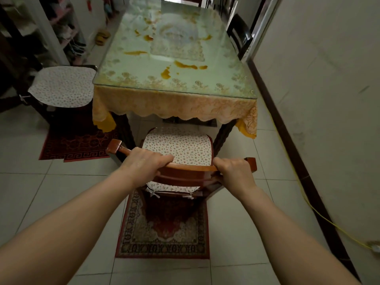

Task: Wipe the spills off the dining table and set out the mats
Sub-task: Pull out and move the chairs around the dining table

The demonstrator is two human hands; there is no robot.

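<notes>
The dining table (144, 64) stretches away from me, glass-topped over a floral cloth with a yellow lace skirt. Several orange spills (186, 65) streak the glass near the front, middle and far end. A wooden chair (191, 168) with a floral seat cushion stands at the table's near end, its seat partly under the table. My left hand (144, 163) grips the left part of the chair's top rail. My right hand (234, 171) grips the right part of the same rail. No cloth or mats are in view.
A second cushioned chair (63, 85) stands left of the table. Red patterned rugs (164, 229) lie under both chairs. A dark chair (239, 36) sits at the table's right side. A wall with dark skirting runs along the right, with a yellow cable (320, 214) on the floor. Shelves stand at far left.
</notes>
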